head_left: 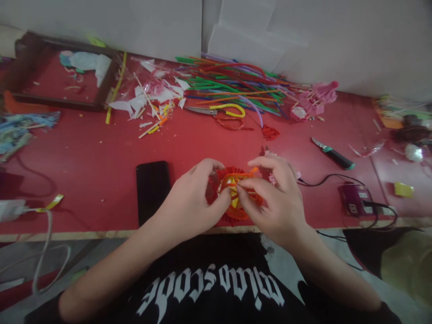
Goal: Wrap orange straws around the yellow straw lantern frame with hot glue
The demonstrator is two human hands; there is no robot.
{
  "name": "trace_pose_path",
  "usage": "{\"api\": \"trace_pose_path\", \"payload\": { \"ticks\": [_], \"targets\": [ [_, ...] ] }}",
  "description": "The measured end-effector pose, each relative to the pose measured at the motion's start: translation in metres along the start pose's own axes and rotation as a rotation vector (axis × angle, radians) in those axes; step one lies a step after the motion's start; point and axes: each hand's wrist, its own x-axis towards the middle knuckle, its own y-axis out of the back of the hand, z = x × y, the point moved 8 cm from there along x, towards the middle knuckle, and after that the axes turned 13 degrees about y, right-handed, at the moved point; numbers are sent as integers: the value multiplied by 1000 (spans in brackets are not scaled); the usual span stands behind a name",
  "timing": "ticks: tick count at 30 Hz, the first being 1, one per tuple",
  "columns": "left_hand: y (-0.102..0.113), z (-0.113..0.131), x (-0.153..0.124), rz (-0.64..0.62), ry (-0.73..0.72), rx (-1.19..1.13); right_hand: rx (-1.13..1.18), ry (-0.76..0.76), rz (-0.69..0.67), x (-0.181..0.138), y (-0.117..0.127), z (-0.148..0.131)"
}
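Note:
Close to the table's front edge lies a round pipe-cleaner craft piece [239,213], with a ruffled red rim, orange strands and a yellow middle. My left hand [199,193] curls round its left side, thumb and fingers closed on it. From the right, my right hand [278,202] pinches a strand near the centre between thumb and index finger, while its other fingers are bent above. The fingers cover part of the piece, so the exact spot of the grip is blurred. A black phone [152,191] lies left of my left hand.
Several coloured pipe cleaners [232,85] are heaped at the back. In front of them lie yellow-handled scissors [202,110]. A utility knife [332,153] rests at the right, beyond a purple box with cables [356,200]. Paper scraps [138,103] and a brown frame [64,102] occupy the left.

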Motion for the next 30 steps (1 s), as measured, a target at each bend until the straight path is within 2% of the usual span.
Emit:
{"api": "trace_pose_path", "payload": {
  "ticks": [4,8,15,30],
  "targets": [
    [-6,9,0,32,-70,107,-8,-6,17,0,1,-1],
    [-9,12,1,86,-107,109,-30,-6,28,0,1,-1],
    [-9,12,2,71,-81,87,-22,-4,45,0,1,0],
    [-7,12,0,126,-105,34,-38,88,83,-1,4,-12]
  ]
}}
